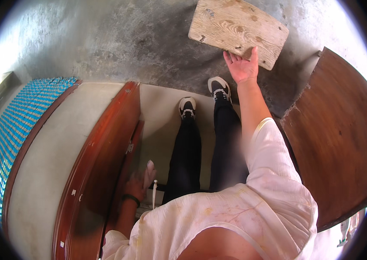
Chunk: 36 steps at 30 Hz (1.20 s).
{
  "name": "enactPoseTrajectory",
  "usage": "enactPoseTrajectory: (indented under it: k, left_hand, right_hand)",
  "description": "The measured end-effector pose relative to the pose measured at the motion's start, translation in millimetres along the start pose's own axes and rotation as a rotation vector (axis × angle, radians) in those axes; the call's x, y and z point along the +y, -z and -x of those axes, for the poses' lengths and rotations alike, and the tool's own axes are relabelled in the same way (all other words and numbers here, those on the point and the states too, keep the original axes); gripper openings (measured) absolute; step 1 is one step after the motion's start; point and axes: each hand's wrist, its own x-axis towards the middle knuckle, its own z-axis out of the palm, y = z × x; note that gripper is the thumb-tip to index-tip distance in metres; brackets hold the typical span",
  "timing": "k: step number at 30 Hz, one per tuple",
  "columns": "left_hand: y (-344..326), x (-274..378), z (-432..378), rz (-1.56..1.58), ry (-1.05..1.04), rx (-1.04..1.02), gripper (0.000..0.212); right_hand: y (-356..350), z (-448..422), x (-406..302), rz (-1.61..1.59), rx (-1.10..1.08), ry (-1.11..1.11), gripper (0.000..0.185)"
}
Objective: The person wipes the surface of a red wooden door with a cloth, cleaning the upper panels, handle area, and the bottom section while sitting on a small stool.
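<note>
My right hand [242, 69] reaches forward, palm up, with its thumb and fingers apart. Its fingertips are at the near edge of a worn wooden board [238, 27], which looks like the top of a low stool; whether they touch it I cannot tell. Low on the left, my left hand [137, 186] wears a dark band at the wrist. It appears to grip a pale pinkish cloth [149, 174], though shadow and blur hide the fingers. Beside that hand is a reddish-brown wooden door frame [105, 139].
A brown wooden tabletop [329, 143] with a chipped edge is on the right. A white knobbed post [154, 195] rises near my left hand. Blue-and-white striped fabric [24, 130] hangs at far left. My shoes straddle pale flooring and the grey concrete floor [121, 48].
</note>
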Motion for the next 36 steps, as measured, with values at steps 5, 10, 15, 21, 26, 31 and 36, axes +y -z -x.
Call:
enactPoseTrajectory:
  k: [5, 10, 15, 21, 26, 31, 36]
  left_hand:
    - [29.3, 9.5, -8.4, 0.142, 0.036, 0.086, 0.059]
    - [66.4, 20.2, 8.1, 0.164, 0.017, 0.153, 0.056]
    - [65.6, 19.2, 30.5, 0.163, 0.032, 0.157, 0.039]
    - [45.5, 7.8, 53.0, 0.118, 0.035, 0.262, 0.029]
    - [43.0, -3.2, 78.2, 0.058, 0.012, 0.282, 0.037]
    - [25.8, -7.7, 105.7, -0.018, 0.039, 0.205, 0.043]
    - [-39.8, -32.5, 108.6, -0.128, 0.017, 0.208, 0.042]
  right_hand:
    - [-32.1, 11.2, -1.4, -0.062, 0.008, 0.056, 0.077]
    - [-56.2, 31.2, -45.9, -0.034, 0.215, -0.046, 0.081]
    - [-28.7, 118.2, -57.6, 0.174, 0.150, -0.076, 0.080]
    - [-2.1, 233.7, -63.7, 0.448, 0.129, -0.066, 0.080]
    - [-8.4, 324.3, -62.3, 0.713, 0.086, 0.042, 0.078]
    - [-9.3, 421.2, -52.7, 1.026, 0.094, 0.169, 0.070]
    - [-5.2, 502.9, -31.4, 1.154, 0.036, 0.317, 0.059]
